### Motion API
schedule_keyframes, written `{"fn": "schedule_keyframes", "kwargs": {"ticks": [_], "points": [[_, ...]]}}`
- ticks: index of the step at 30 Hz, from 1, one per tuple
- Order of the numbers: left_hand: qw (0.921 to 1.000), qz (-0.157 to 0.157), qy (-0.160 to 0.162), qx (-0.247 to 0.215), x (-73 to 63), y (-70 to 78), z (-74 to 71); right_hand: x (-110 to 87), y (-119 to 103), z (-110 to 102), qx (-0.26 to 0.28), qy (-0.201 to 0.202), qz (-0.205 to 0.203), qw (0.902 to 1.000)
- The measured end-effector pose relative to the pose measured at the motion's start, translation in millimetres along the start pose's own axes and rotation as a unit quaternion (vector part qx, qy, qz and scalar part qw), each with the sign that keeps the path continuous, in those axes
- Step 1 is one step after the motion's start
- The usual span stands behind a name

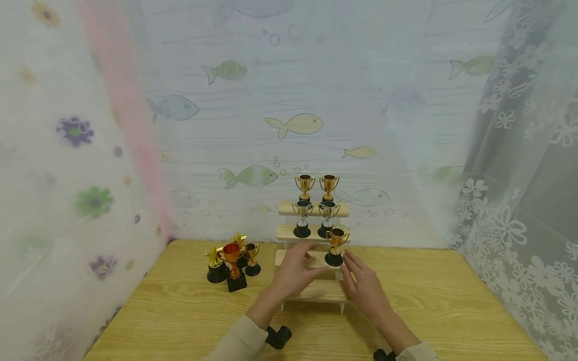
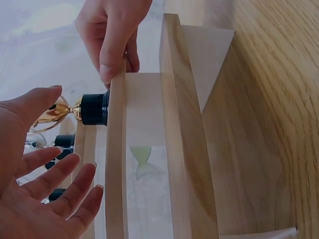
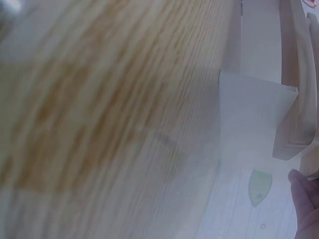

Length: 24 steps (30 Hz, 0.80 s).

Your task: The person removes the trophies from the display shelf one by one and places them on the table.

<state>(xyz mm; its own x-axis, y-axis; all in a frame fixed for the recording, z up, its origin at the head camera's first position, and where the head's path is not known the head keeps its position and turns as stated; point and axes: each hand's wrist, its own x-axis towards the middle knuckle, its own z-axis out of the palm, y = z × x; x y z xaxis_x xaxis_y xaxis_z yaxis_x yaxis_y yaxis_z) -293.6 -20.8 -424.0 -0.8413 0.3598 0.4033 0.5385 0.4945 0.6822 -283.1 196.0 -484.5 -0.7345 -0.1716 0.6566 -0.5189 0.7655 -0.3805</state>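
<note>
Two hands at a wooden tiered stand (image 1: pixel 313 292), head view. The black-based golden cup (image 1: pixel 335 246) stood upright on the second tier from the bottom, towards its right end. The left hand (image 1: pixel 291 273), at the cup's 8 o'clock, had fingers and thumb spread apart, just beside it. The right hand (image 1: pixel 365 287), at 4 to 5 o'clock, lay with nearly straight fingers against the tier's end. Two silver cups (image 1: pixel 327 216) stood at 10 to 11 o'clock, two gold cups (image 1: pixel 329 186) above them. At 9 o'clock, small trophies (image 1: pixel 233 253) clustered on the table (image 1: pixel 180 311).
</note>
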Motion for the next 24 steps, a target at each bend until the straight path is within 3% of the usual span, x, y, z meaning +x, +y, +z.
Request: {"fn": "schedule_keyframes", "kwargs": {"ticks": [8,24], "points": [[0.9995,-0.02,-0.01,-0.022,10.6,3.2,12.2,-0.1,0.2,-0.2,0.01,-0.007,0.012,0.9999],[0.9977,-0.062,0.022,0.016,27.3,4.6,29.8,-0.4,0.4,-0.9,0.006,-0.015,0.018,0.9997]]}}
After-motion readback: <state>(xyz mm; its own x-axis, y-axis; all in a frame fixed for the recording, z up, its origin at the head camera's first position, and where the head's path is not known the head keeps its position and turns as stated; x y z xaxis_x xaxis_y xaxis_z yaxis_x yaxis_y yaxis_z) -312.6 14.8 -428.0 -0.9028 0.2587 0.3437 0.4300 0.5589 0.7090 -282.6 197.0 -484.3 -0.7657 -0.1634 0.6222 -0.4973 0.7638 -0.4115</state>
